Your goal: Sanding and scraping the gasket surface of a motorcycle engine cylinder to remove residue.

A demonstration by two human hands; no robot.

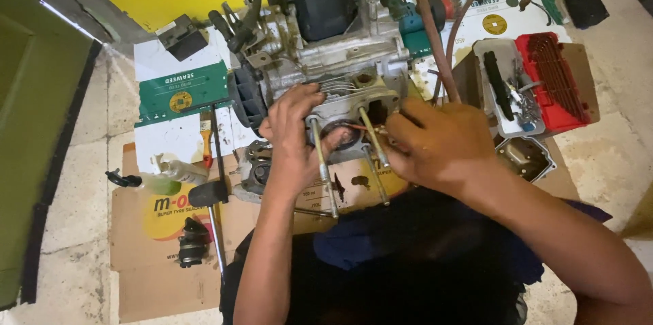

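far left: green panel (27,127) standing along the floor edge. left, near: flattened brown cardboard (156,277) with a round yellow patch of print, carrying a small black part (192,242), a clear squeeze bottle (178,173) lying on its side, and a long black-handled t-bar tool (212,189). left, far: white carton sheet with a green band (180,97) and a round yellow emblem; a black box-shaped part (181,36) above it. centre: engine block (326,59), grey metal with a dark upper housing, lying on the cardboard; cylinder already off, bore mouth open, four long studs (322,161) bare and pointing toward the near side; judged well into strip-down or only early in refit, since head and cylinder are not on. left hand (294,141): fingers curled loosely about the studs at the bore mouth, resting on the crankcase face rather than clamped. right hand (439,144): fingertips pinched at the bore mouth beside a thin red wire (357,127); what they grip is hidden. right, far: white carton (500,12) with round yellow emblem and green strip. right: grey tray of tools (507,90), touching a red ribbed case (554,80); open metal cover (525,157) just near of them.
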